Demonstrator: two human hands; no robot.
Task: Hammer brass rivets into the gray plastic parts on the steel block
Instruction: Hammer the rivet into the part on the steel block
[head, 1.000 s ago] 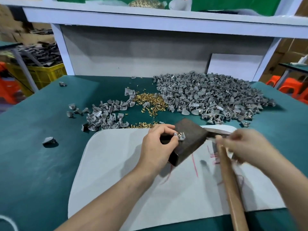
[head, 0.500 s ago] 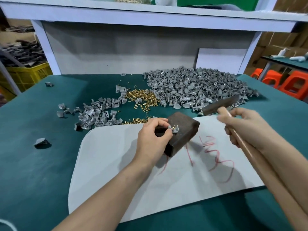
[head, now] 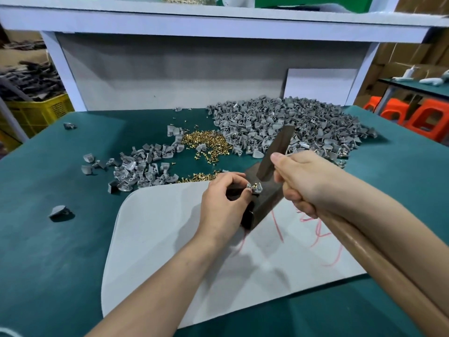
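A dark steel block [head: 263, 205] stands on a white mat [head: 170, 239]. On its top lies a small gray plastic part [head: 254, 189] with a brass rivet standing in it. My left hand [head: 223, 205] pinches that part against the block. My right hand [head: 308, 181] grips a hammer by its wooden handle [head: 379, 261]. The dark hammer head [head: 275, 152] hangs tilted just above and right of the part.
A large heap of gray parts [head: 286, 127] lies at the back right, a smaller heap [head: 141, 169] at the left, loose brass rivets [head: 206, 147] between them. A stray gray part [head: 59, 211] sits on the green table. A white shelf frame stands behind.
My right hand has swung the hammer in from the right, its head now close over the block. My left hand stays on the part.
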